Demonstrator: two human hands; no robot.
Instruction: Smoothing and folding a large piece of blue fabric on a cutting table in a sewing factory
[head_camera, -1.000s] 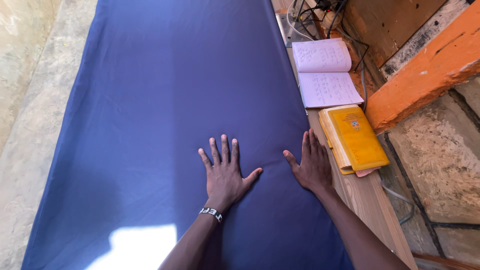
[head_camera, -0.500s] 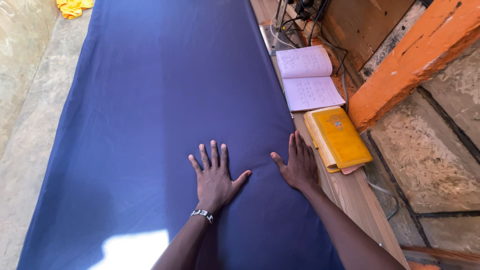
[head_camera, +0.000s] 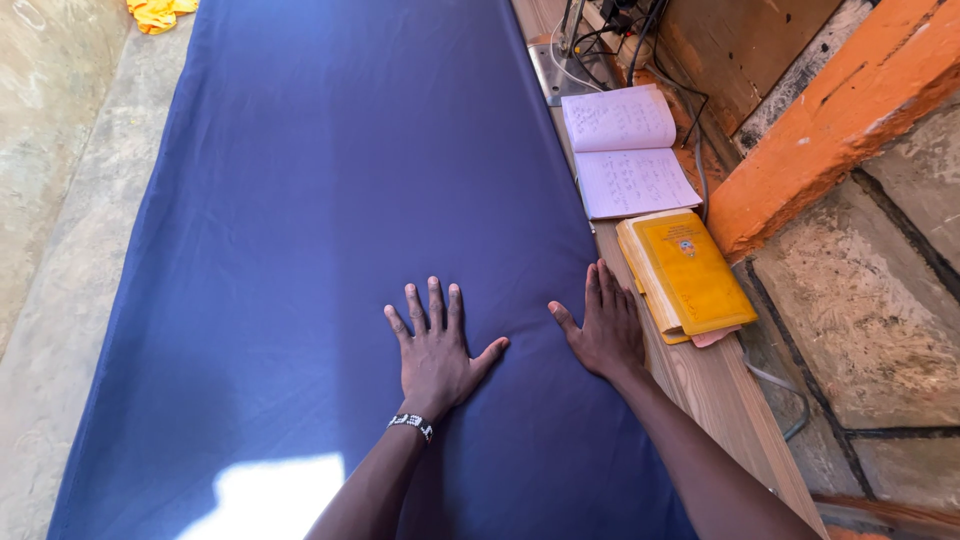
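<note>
At nine o'clock, bare concrete floor (head_camera: 60, 250) borders the long navy cloth (head_camera: 330, 200), which lies flat over a wooden table (head_camera: 715, 395). Left hand (head_camera: 437, 352), fingers spread wide, presses palm-down on the cloth at six o'clock, gripping nothing. Right hand (head_camera: 603, 325) lies equally flat at the cloth's right edge, apparently pinning it smooth. At three o'clock: yellow book (head_camera: 690, 272), open notebook (head_camera: 627, 150), cables (head_camera: 640, 30), orange-painted wall (head_camera: 830, 120).

One head cam, looks steeply down & fwd along the desk (head_camera: 715, 390), close over the blue cloth (head_camera: 330, 200); wall at right edge, floor at left. No 2nd view.
</note>
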